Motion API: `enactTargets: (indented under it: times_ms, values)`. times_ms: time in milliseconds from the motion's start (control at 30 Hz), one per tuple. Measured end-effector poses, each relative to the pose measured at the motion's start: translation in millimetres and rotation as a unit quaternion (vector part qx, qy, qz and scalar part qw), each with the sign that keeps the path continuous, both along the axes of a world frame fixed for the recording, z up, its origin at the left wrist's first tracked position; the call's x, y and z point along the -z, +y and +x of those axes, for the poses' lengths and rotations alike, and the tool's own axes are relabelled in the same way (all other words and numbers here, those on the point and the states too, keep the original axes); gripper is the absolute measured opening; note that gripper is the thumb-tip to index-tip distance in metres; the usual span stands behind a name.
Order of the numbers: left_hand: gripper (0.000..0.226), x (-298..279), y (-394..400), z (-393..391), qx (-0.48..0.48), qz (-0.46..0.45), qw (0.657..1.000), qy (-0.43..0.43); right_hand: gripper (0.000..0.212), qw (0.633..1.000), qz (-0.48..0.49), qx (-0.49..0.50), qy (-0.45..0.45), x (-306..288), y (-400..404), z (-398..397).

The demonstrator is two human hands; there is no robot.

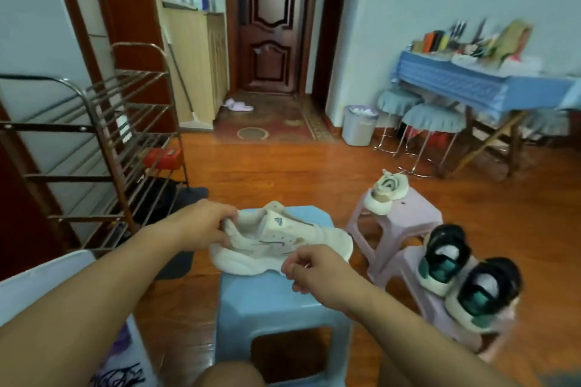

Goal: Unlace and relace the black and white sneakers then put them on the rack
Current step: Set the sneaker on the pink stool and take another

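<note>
- Now the left hand (201, 225) pinches the heel of a cream sneaker (283, 242) lying on the blue stool (283, 302).
- Right hand (314, 267), fingers curled, pinches at its near side.
- Black and white sneakers (465, 276) sit on a pink stool (405, 264), well apart from the rack (103, 141).

Both forearms are bare from elbow to wrist, with no sleeve, watch, bracelet or ring showing on either. The left hand (201, 225) and right hand (317, 270) are ungloved, their nails short and unpainted as far as the blur allows. At 6 o'clock, the rounded top of a bare knee (229, 374) shows, uncovered by cloth.
</note>
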State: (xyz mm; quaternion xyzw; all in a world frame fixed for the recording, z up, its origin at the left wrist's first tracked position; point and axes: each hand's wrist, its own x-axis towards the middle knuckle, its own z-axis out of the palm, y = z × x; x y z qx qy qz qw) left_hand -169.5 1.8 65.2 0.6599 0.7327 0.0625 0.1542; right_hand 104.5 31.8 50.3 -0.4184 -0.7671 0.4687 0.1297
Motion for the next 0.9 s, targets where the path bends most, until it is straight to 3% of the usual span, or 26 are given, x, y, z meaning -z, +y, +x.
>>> enactTargets:
  times_ms: [100,233,367,467,600,700,900]
  values:
    - [0.023,-22,-2,48,0.014,0.035,0.998,0.057,0.013,0.996,0.077,0.039,-0.024,-6,11,28]
    - [0.030,-61,6,131,0.004,0.166,0.985,0.045,0.073,0.968,0.244,0.016,-0.048,-24,16,48]
    - [0.024,-89,48,194,-0.023,0.228,0.973,0.004,0.100,0.941,0.324,0.096,-0.025,-43,53,74]
    - [0.017,-82,97,241,0.003,0.249,0.968,0.014,0.097,0.936,0.312,0.157,-0.036,-36,116,97]
    - [0.015,-43,186,284,0.051,0.201,0.977,-0.041,0.073,0.939,0.270,0.204,-0.068,6,208,133]
    - [0.035,-6,267,297,0.067,0.151,0.982,-0.088,0.058,0.939,0.214,0.244,-0.114,30,286,171]
    - [0.058,91,433,284,0.005,-0.014,1.000,-0.024,0.067,0.933,0.139,0.249,-0.221,84,419,232]
